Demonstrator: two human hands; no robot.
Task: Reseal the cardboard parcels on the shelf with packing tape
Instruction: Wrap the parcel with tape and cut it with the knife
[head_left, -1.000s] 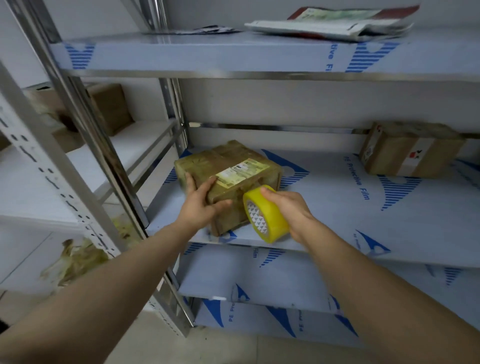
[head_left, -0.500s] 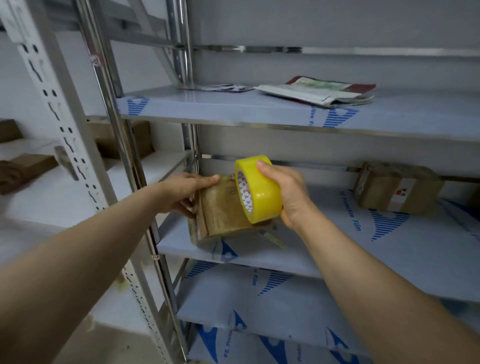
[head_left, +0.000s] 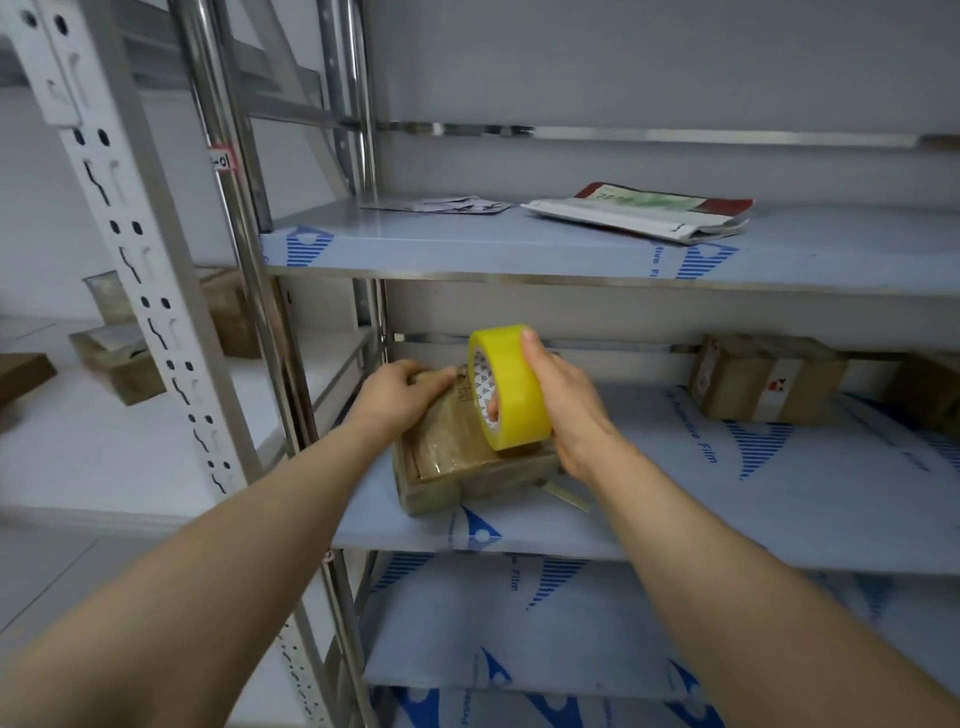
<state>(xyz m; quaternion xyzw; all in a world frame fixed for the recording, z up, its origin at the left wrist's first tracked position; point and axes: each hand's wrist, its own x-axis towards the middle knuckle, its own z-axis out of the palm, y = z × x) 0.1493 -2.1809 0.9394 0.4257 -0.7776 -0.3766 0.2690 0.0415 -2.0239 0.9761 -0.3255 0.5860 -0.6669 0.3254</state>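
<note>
**A:** Where is the parcel?

**B:** The cardboard parcel (head_left: 447, 473) sits on the middle shelf (head_left: 727, 525), near its left front corner and just beside the steel upright (head_left: 244, 291). It is brown and wrapped in glossy tape, and a loose strip (head_left: 567, 497) sticks out at its front right corner.

**A:** And the left grip?

**B:** The left grip (head_left: 397, 400), a bare hand, holds the parcel, with the fingers curled over the far upper edge.

**A:** The right one?

**B:** The right grip (head_left: 569, 415) is closed on the yellow tape roll (head_left: 511, 387). The fingers lie over the outer band and one digit shows inside the core. The roll stands on edge over the parcel's top face. I can't tell whether its lower rim touches the cardboard.

**A:** Anything else on that shelf?

**B:** A second cardboard parcel (head_left: 763, 387) with a white label stands well apart, at the back right.

**A:** And above?

**B:** On the upper shelf (head_left: 467, 254) a flat white mailer bag (head_left: 644, 213) lies next to some loose papers (head_left: 441, 204). More boxes (head_left: 117, 358) sit on the neighbouring rack to the left.
</note>
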